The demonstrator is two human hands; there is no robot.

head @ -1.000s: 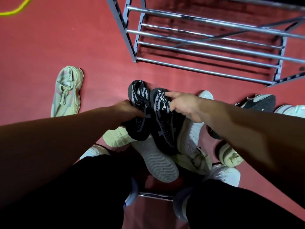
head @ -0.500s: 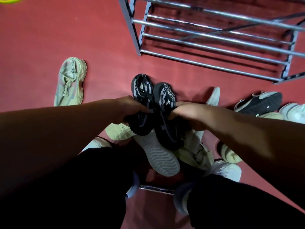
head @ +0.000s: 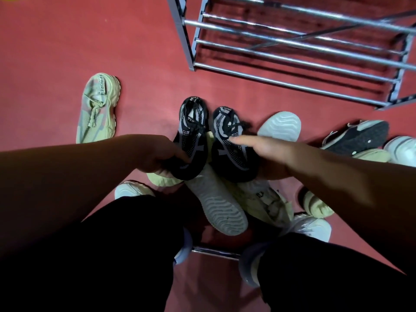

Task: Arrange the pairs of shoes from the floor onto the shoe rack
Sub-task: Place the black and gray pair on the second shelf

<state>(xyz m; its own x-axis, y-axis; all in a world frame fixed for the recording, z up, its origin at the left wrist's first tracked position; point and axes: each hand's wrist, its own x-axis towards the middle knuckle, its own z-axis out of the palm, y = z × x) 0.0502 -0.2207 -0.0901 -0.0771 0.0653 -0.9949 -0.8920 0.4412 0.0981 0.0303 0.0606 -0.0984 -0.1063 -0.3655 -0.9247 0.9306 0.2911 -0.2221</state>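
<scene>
Two black shoes, head view, held side by side above the pile (head: 217,210). Fingers of the left hand (head: 157,154) clamp the left black shoe (head: 193,134); the right hand (head: 265,152) grips the right black shoe (head: 229,145), forefinger straight along its upper. Long axes are parallel, with the tabbed ends beyond the fingertips, toward the shoe rack (head: 292,45). Step, as judged: carry. The next move calls for a forward reach onto the bars.

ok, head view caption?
Left hand grips the left black shoe, right hand the right black shoe, over the pile before the shoe rack.
</scene>
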